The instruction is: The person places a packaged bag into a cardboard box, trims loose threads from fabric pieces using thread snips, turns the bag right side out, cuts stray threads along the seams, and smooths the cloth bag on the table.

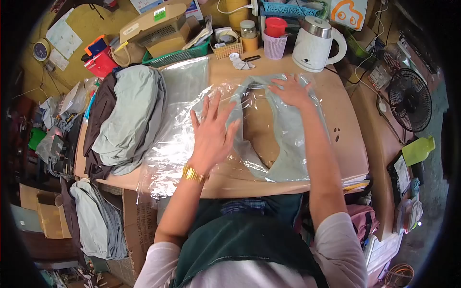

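Observation:
On the tan table lies a pale grey-green garment piece (293,139), curved round an opening, with a clear plastic bag (173,149) over it and spreading left. My left hand (213,127) is spread, fingers apart, on or just above the plastic, left of the opening; a gold bracelet circles that wrist. My right hand (292,91) rests with fingers spread at the piece's upper right part, on the plastic. Neither hand grips anything. A stack of folded grey-green and dark brown garments (129,115) sits at the table's left, beside more flat clear plastic (187,79).
Along the back edge stand a green basket (177,56), a small wicker basket (228,49), a lilac cup (274,46) and a white kettle (312,45). A black fan (409,100) is at the right. More folded garments (98,221) hang below left.

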